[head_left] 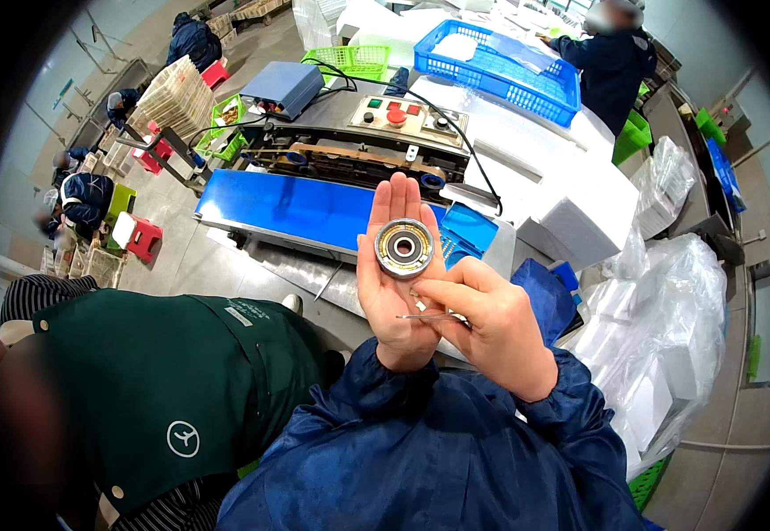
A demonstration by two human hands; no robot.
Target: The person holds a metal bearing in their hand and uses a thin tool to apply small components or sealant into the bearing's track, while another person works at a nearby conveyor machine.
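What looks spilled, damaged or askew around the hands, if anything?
Nothing clearly stands out. The round metal part rests on the open left hand. Small pale bits show beside the right hand, which holds a thin metal tool; they're too small to identify as damage.

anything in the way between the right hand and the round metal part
Nothing visible: the round part lies on the open left hand, just beyond the fingertips of the right hand. The thin tool in that hand and a pale piece are nearer the left wrist, off that path.
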